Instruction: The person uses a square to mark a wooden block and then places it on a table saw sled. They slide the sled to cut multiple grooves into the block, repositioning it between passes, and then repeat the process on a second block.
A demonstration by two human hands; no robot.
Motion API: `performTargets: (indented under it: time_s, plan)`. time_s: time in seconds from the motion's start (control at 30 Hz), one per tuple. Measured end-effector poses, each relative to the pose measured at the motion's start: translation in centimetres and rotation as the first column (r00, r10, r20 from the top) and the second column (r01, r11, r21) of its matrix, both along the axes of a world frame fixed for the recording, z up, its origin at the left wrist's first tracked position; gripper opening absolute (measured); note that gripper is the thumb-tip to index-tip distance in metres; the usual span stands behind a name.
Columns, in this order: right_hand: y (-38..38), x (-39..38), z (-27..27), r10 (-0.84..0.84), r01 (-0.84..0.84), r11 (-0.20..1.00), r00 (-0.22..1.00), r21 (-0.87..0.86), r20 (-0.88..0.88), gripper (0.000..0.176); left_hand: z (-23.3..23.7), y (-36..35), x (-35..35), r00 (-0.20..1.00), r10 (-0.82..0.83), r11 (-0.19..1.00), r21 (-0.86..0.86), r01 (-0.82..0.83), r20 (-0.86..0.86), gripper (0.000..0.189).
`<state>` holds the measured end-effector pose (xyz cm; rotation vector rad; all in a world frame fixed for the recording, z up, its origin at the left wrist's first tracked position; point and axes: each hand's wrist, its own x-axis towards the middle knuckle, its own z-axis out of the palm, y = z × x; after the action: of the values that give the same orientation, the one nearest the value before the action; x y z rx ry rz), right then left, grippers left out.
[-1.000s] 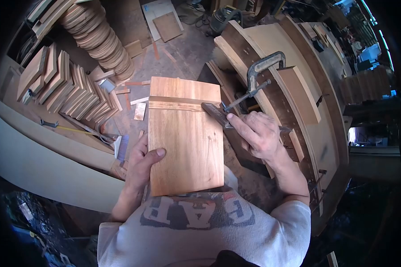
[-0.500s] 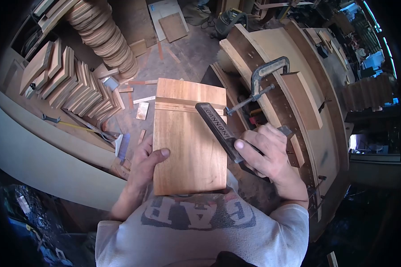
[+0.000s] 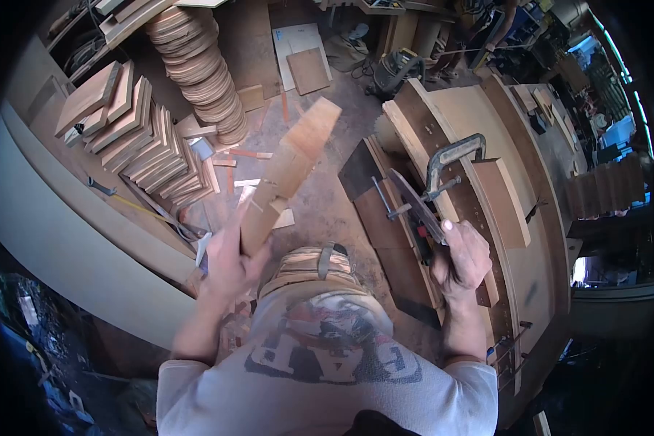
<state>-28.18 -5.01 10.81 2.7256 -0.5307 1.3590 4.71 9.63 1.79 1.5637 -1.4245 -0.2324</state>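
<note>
My left hand (image 3: 229, 261) grips the near end of a reddish wooden board (image 3: 291, 171). The board is turned almost edge-on and points up and away to the right, blurred by motion. My right hand (image 3: 459, 260) holds a long dark metal hand tool (image 3: 416, 205) by its handle, the blade pointing up-left over the bench edge, well apart from the board. A tool pouch (image 3: 312, 265) at my waist shows between the hands.
A curved wooden workbench form (image 3: 458, 116) with a grey C-clamp (image 3: 450, 156) stands at right. Stacks of cut boards (image 3: 142, 138) and a tall pile of wooden discs (image 3: 196, 65) are at left. Offcuts litter the floor (image 3: 320, 196). A vacuum (image 3: 396, 69) sits farther back.
The board was flat in front of me with the tool resting on it. Now my left hand has swung it up on edge to the left, and my right hand has pulled the tool away right.
</note>
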Motion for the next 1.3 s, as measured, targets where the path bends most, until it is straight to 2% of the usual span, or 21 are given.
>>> performTargets:
  time_s: [0.03,0.13,0.17,0.23,0.27,0.3,0.33,0.37,0.4,0.43,0.53,0.63,0.7,0.73,0.77,0.83,0.9,0.97,1.1,1.2,1.3]
  plan:
    - [0.3,0.4,-0.2,-0.014,0.014,1.0,1.0,-0.011,0.024,0.052,-0.7,-0.4,1.1,0.994,0.033,0.999,-0.031,-0.03,0.1,0.06]
    - [1.1,1.7,-0.6,0.013,-0.023,0.994,0.996,0.109,0.091,0.046,0.6,-1.6,4.8,0.973,0.16,0.972,0.197,-0.126,-0.168,0.058]
    - [1.5,2.6,-0.3,0.035,-0.05,0.993,0.99,0.103,0.139,0.043,0.9,-1.7,4.9,0.943,0.125,0.984,0.163,-0.077,-0.31,0.057]
    - [0.8,3.8,-0.3,0.127,-0.135,0.99,0.981,0.049,0.148,0.057,0.8,-0.7,4.5,0.815,0.046,0.995,0.101,0.016,-0.578,0.055]
    - [0.5,4.5,-0.3,0.136,-0.146,0.987,0.981,0.065,0.141,0.057,0.4,-0.2,4.5,0.738,-0.053,0.989,0.069,0.134,-0.673,0.055]
    - [0.1,5.1,-0.1,0.141,-0.153,0.985,0.981,0.079,0.135,0.056,0.5,0.2,3.9,0.655,-0.066,0.982,0.069,0.178,-0.752,0.056]
    - [0.1,5.5,0.2,0.113,-0.13,0.983,0.984,0.128,0.135,0.049,0.9,0.4,2.9,0.564,-0.08,0.973,0.058,0.222,-0.822,0.057]
    - [0.2,5.9,0.0,0.085,-0.127,0.962,0.981,0.243,0.175,0.036,1.1,0.6,2.2,0.463,-0.088,0.964,0.042,0.263,-0.882,0.058]
    - [0.1,6.2,0.3,0.052,-0.134,0.896,0.979,0.423,0.199,0.033,0.9,0.8,1.9,0.4,-0.072,0.948,0.063,0.313,-0.914,0.064]
    - [-0.1,6.5,0.8,0.015,-0.145,0.798,0.975,0.585,0.22,0.03,0.9,1.1,1.4,0.392,-0.085,0.945,0.05,0.323,-0.916,0.064]
    - [-1.0,7.2,1.6,-0.007,-0.156,0.807,0.962,0.57,0.273,0.027,1.4,1.2,0.4,0.382,-0.143,0.933,0.004,0.361,-0.913,0.064]
    - [-1.1,7.7,3.1,0.068,-0.145,0.935,0.969,0.325,0.237,0.025,1.9,1.4,0.1,0.375,-0.162,0.913,0.006,0.408,-0.913,0.062]
    - [-2.1,9.0,3.1,0.237,-0.245,0.967,0.966,0.067,0.106,0.034,2.1,1.4,-0.1,0.355,-0.122,0.903,0.045,0.427,-0.927,0.062]
    - [-1.9,8.7,3.3,0.265,-0.262,0.963,0.964,0.064,-0.034,0.045,2.6,1.3,-0.5,0.347,-0.093,0.901,0.07,0.429,-0.933,0.062]
    - [-1.9,9.1,2.9,0.241,-0.244,0.969,0.967,-0.032,-0.086,0.05,3.3,1.2,-0.9,0.337,-0.066,0.898,0.091,0.43,-0.939,0.063]
    - [-1.3,8.8,2.6,0.235,-0.243,0.966,0.968,-0.086,-0.087,0.046,3.7,1.0,-1.3,0.299,-0.033,0.893,0.106,0.438,-0.954,0.063]
    - [0.1,8.3,2.8,0.277,-0.278,0.954,0.96,-0.116,-0.027,0.045,3.7,0.8,-1.6,0.252,-0.02,0.886,0.1,0.452,-0.968,0.062]
    - [0.6,8.4,2.6,0.282,-0.282,0.953,0.959,-0.106,-0.022,0.045,3.1,0.9,-1.8,0.281,-0.025,0.887,0.108,0.449,-0.959,0.057]
    - [-0.2,8.9,-0.9,0.155,-0.152,0.988,0.97,0.031,-0.185,0.048,3.6,0.9,-1.9,0.243,0.031,0.852,0.152,0.501,-0.97,0.051]
    - [0.7,8.4,0.5,0.212,-0.211,0.977,0.973,0.022,-0.087,0.047,2.8,0.7,-2.5,0.184,-0.01,0.867,0.083,0.492,-0.983,0.048]
    - [1.7,7.8,2.0,0.218,-0.219,0.975,0.975,-0.033,-0.034,0.047,3.0,0.3,-3.0,0.253,0.005,0.86,0.134,0.493,-0.968,0.057]
